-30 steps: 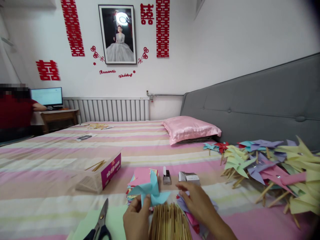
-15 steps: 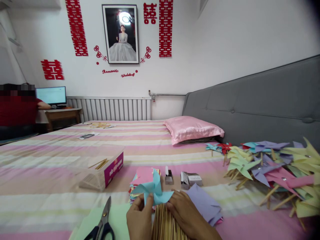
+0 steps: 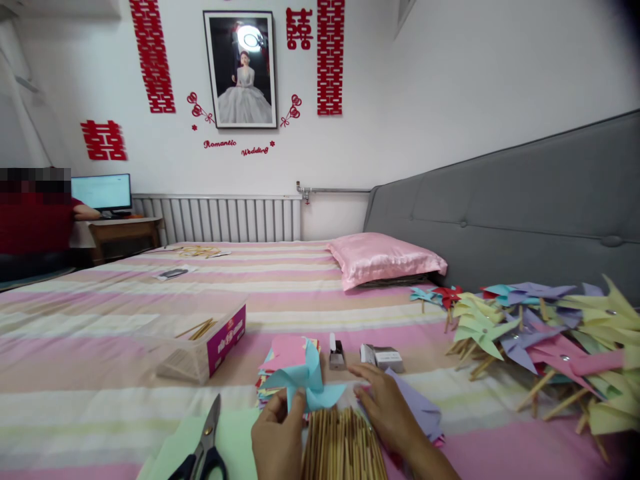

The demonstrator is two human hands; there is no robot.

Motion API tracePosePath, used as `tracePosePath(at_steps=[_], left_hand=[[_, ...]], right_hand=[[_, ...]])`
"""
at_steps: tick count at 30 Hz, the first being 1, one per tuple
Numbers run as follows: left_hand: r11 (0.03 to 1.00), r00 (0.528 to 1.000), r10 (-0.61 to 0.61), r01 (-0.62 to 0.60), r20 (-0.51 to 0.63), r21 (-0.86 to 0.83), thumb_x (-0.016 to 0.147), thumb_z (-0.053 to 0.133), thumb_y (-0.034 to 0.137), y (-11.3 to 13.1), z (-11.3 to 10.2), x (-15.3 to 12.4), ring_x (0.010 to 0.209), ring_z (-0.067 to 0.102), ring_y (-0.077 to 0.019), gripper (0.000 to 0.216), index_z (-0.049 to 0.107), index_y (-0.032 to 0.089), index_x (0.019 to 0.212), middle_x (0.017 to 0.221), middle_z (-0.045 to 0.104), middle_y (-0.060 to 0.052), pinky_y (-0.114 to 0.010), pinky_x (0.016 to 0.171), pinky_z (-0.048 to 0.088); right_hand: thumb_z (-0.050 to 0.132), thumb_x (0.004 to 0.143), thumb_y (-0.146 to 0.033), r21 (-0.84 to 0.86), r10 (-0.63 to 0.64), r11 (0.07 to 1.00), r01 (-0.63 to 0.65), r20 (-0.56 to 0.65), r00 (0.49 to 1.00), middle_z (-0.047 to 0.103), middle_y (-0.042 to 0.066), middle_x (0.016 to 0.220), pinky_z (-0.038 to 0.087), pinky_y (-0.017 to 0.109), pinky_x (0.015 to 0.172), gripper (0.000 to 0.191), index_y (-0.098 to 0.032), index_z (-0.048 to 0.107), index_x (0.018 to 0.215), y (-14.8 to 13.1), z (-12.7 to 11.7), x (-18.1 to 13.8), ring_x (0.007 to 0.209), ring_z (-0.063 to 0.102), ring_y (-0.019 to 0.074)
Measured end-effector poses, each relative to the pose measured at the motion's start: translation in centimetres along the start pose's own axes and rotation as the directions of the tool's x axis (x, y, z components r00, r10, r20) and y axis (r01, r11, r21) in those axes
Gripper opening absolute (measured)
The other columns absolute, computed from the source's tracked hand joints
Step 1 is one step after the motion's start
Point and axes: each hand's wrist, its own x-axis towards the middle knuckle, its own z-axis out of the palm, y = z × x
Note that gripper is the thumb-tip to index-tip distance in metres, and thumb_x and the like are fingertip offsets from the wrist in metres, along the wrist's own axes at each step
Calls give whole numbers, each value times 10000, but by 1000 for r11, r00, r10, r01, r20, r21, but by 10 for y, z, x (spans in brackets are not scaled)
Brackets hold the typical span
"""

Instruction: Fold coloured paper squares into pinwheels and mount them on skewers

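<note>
My left hand (image 3: 277,437) pinches a light-blue paper pinwheel (image 3: 305,383) and holds it upright above a bundle of wooden sticks (image 3: 340,443). My right hand (image 3: 385,413) lies to the right of the bundle, on folded purple paper (image 3: 423,410), fingers stretched toward the sticks with nothing in them. Behind the pinwheel is a stack of coloured paper squares (image 3: 285,357).
Scissors (image 3: 203,450) lie on a green sheet at the lower left. A stapler (image 3: 336,353) and a small box (image 3: 384,358) sit behind my hands. An open box with sticks (image 3: 205,343) is left; a finished pinwheel pile (image 3: 540,333) is right. A person sits at a desk far left.
My right hand went from the small box to the sticks beside the pinwheel, then drew back right onto the purple paper. My left hand kept holding the blue pinwheel.
</note>
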Motion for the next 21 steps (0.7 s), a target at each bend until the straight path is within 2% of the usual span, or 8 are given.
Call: tracePosePath(at_steps=[4, 10, 15, 21], left_hand=[[1000, 1000, 17, -17, -26, 2, 540, 687, 352, 2, 2, -2, 592, 535, -180, 251, 665, 129, 652, 553, 650, -9, -258, 559, 409], [999, 1000, -5, 4, -23, -51, 501, 714, 363, 0, 4, -2, 561, 527, -173, 281, 659, 121, 634, 521, 630, 4, -256, 535, 404], [996, 1000, -18, 17, -11, -88, 470, 737, 393, -5, 5, -1, 542, 523, -172, 316, 645, 127, 615, 501, 606, 5, -261, 522, 409], [993, 998, 18, -12, 55, -116, 481, 753, 373, -5, 7, -4, 481, 486, -139, 283, 648, 129, 581, 478, 578, 16, -235, 491, 378]], right_hand=[[494, 739, -172, 156, 126, 982, -107, -119, 985, 697, 131, 951, 499, 350, 789, 262, -106, 660, 930, 1, -8, 6, 833, 666, 235], [597, 711, -286, 380, 275, 904, -195, -171, 946, 738, 100, 810, 526, 358, 738, 226, -121, 682, 841, -2, -14, 8, 788, 686, 260], [652, 686, -351, 542, 296, 821, -178, -137, 945, 739, 98, 788, 536, 344, 732, 278, -119, 665, 838, -14, -19, 8, 764, 690, 243], [666, 690, -359, 617, 243, 774, -145, -77, 967, 729, 79, 767, 523, 314, 725, 234, -146, 635, 783, -51, -28, 2, 773, 682, 229]])
